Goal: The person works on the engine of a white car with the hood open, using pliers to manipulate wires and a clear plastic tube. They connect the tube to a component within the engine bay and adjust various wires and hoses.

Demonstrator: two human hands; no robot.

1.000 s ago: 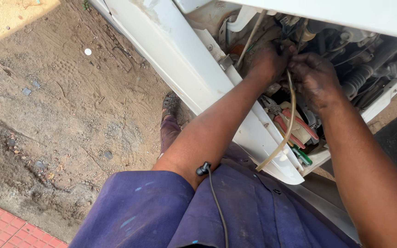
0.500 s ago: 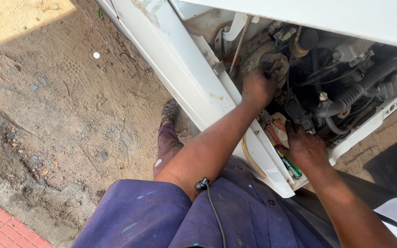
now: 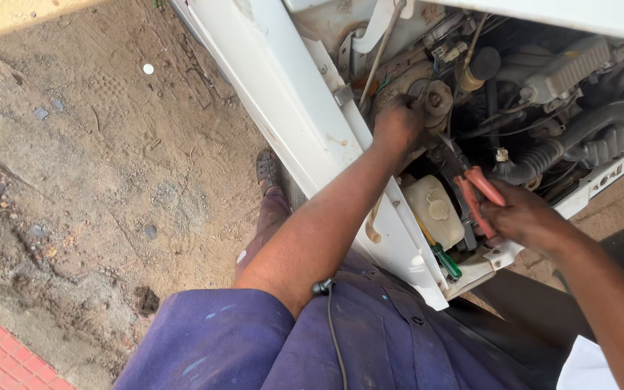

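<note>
I lean over the open engine bay of a white vehicle (image 3: pixel 283 94). My left hand (image 3: pixel 397 124) reaches in and is closed around a part beside a round metal engine component (image 3: pixel 438 97); what it grips is hidden by the fingers. My right hand (image 3: pixel 525 215) holds red-handled pliers (image 3: pixel 474 191) by the handles, jaws pointing up into the bay. A cream plastic reservoir (image 3: pixel 435 209) sits just left of the pliers, below my left hand. A green-handled screwdriver (image 3: pixel 444 260) lies at the bay's front edge.
Black hoses (image 3: pixel 601 137) and wiring fill the right of the bay. Bare dirt ground (image 3: pixel 88 180) lies to the left, with red paving bricks (image 3: pixel 1 354) at the lower left. My sandalled foot (image 3: pixel 267 170) stands beside the white body panel. A black cable (image 3: pixel 330 318) hangs over my blue overalls.
My right hand left the upper engine area, dropped to the bay's front edge and now holds the red-handled pliers. My left hand stayed near the round component. The view shifted slightly.
</note>
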